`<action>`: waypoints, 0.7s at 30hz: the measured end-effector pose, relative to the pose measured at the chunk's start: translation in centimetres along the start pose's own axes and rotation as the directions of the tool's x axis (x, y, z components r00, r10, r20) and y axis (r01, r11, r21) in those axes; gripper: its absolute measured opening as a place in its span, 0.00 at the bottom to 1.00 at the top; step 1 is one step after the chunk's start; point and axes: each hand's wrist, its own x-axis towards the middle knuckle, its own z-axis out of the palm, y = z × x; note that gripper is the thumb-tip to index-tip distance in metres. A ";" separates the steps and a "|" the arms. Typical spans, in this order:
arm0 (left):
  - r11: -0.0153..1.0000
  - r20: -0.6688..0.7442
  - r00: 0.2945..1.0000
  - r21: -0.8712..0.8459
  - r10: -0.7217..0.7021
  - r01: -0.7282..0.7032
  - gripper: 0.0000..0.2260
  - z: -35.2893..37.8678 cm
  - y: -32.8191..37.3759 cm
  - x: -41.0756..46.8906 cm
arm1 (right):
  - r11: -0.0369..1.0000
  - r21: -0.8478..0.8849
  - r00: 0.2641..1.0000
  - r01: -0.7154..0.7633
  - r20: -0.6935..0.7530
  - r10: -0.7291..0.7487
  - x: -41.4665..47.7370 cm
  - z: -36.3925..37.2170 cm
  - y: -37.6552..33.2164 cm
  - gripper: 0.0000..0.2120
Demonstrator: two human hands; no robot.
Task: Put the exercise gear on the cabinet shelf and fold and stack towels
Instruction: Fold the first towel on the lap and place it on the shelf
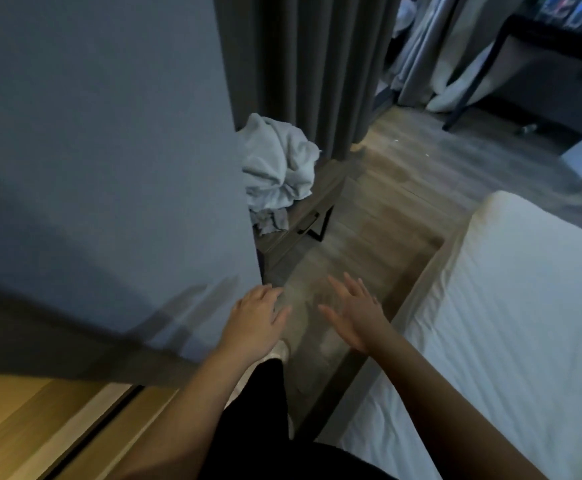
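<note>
Atop low bench (303, 216) by curtain (303, 64): crumpled towels (277, 164), approx 12 o'clock of both hands, well apart. L hand (258, 317) beside wall edge (244, 237), fingers relaxed, empty. R hand (355, 313) splayed, empty; bed (525, 306) at 3 o'clock.

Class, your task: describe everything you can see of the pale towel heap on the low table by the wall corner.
The towel heap is pale grey-white, soft terry-looking cloth, unfolded and crumpled into deep bunched folds. It sits on a low wooden table. Its left side is hidden behind the blue-grey wall, and the dark curtain hangs right behind it. A smaller, darker grey cloth lies bunched at its lower edge.
</note>
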 end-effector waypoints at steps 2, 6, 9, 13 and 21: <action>0.999 0.051 0.998 0.033 0.035 -0.036 0.23 0.1 1.0 3.0 | 0.999 0.005 0.999 -0.041 -0.003 0.041 1.6 -0.9 1.5 0.31; 0.993 0.109 0.989 0.062 0.096 -0.104 0.23 -0.4 2.7 10.0 | 0.996 -0.026 0.996 -0.090 -0.011 0.090 6.2 -2.8 4.0 0.32; 0.988 0.157 0.982 0.090 0.109 -0.124 0.24 -1.4 3.6 15.8 | 0.995 -0.062 0.997 -0.080 0.012 0.081 10.8 -5.1 4.5 0.32; 0.989 0.163 0.983 0.106 0.082 -0.100 0.24 -3.7 4.7 23.0 | 0.994 -0.100 0.998 -0.047 0.043 0.051 16.8 -9.3 4.4 0.32; 0.998 -0.010 0.998 -0.002 -0.057 0.057 0.18 -7.7 5.3 32.2 | 0.993 -0.118 0.997 0.013 0.081 -0.004 26.8 -14.2 4.0 0.31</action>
